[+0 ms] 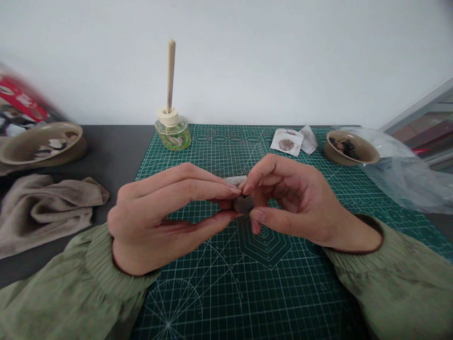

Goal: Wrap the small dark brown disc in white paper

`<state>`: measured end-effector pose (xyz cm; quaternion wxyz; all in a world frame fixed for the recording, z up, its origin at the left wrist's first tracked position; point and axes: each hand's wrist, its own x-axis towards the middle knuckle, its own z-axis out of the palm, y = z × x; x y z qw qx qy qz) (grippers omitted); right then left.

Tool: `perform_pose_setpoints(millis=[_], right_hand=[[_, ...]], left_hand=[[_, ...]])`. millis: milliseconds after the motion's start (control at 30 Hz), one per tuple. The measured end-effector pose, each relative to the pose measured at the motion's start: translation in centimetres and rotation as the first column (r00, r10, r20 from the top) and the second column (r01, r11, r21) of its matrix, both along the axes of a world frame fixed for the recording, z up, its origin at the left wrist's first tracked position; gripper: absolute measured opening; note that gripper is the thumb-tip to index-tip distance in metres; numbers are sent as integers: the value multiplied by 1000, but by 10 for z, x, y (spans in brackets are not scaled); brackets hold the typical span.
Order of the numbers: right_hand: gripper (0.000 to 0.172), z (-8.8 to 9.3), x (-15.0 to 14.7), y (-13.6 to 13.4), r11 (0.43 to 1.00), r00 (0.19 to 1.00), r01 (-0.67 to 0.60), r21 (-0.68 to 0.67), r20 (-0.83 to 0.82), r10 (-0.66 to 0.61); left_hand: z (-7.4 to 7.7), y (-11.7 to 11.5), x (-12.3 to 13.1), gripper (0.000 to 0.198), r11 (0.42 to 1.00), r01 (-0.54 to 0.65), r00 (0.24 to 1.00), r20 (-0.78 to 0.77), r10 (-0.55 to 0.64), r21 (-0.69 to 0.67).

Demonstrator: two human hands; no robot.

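Above the green cutting mat, my two hands meet at a small dark brown lump [243,205]; its exact kind I cannot make out. My left hand [170,212] comes in from the left, its straight fingers above and thumb below, pinching the lump at the tips. On the other side my right hand [293,198] is curled, with forefinger and thumb tips closed on the lump's right edge. Fingers cover part of it. A pale whitish piece [236,180] shows just behind the fingertips, partly hidden.
A glass bottle [173,134] with a wooden stick stands at the mat's back left. White packets [286,141] lie at the back right, beside a brown bowl [350,148] of dark pieces and a clear plastic bag [406,182]. At left are another bowl [42,156] and a cloth [46,208].
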<state>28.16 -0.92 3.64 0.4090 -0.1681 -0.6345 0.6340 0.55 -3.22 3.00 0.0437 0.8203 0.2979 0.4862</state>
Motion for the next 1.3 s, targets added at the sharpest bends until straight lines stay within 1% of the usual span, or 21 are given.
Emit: perform_pose_setpoints(millis=[200, 433, 600, 667, 700, 733, 767, 800, 833, 900, 933, 967, 1033, 1100, 1133, 1300], right_hand=[[44, 1, -4, 0, 997, 999, 48, 53, 22, -49], [45, 3, -2, 0, 997, 998, 48, 60, 30, -50], [41, 4, -3, -1, 996, 997, 50, 77, 54, -55], [38, 4, -3, -1, 992, 993, 84, 97, 77, -91], [34, 3, -4, -1, 984, 985, 127, 127, 103, -141], [30, 2, -4, -1, 967, 968, 179, 182, 143, -206], [26, 1, -4, 1, 937, 940, 227, 267, 193, -283], [22, -1, -3, 3, 890, 900, 256, 378, 244, -362], [19, -4, -2, 5, 829, 851, 255, 497, 292, -436], [15, -9, 0, 11, 706, 759, 172, 687, 365, -539], [14, -12, 2, 13, 663, 719, 117, 740, 398, -570], [13, -15, 3, 15, 636, 680, 70, 768, 430, -594], [13, -19, 5, 18, 627, 604, 9, 779, 495, -624], [15, -22, 6, 19, 634, 546, -2, 773, 532, -647], [16, -23, 6, 18, 638, 533, 1, 770, 540, -652], [15, -21, 6, 18, 663, 559, 14, 748, 544, -625]], left_hand=[[-1, 1, 0, 6, 1000, -4, 1000, -3, 4, 0], [-2, 2, -2, 7, 1000, -7, 1000, -4, 7, -1], [0, 1, 0, 10, 1000, 15, 1000, 7, -15, -24], [1, 3, 1, 15, 997, 30, 999, 14, -29, -68], [2, 5, 2, 18, 994, 32, 999, 3, -32, -103], [1, 7, 2, 19, 990, 29, 999, -21, -32, -137], [0, 10, 1, 22, 986, 17, 998, -59, -27, -168], [-2, 13, 0, 26, 982, -2, 994, -109, -19, -189], [-4, 17, -1, 31, 980, -19, 987, -163, -14, -199], [-11, 23, -4, 38, 974, -42, 968, -250, -15, -222], [-15, 25, -5, 36, 971, -40, 957, -288, -30, -236], [-19, 27, -6, 35, 966, -36, 946, -321, -50, -254], [-24, 29, -8, 34, 959, -21, 924, -371, -90, -284], [-27, 30, -8, 36, 952, -14, 913, -393, -112, -304], [-27, 30, -8, 36, 950, -13, 911, -396, -118, -312], [-24, 31, -7, 36, 941, 5, 919, -370, -138, -338]])
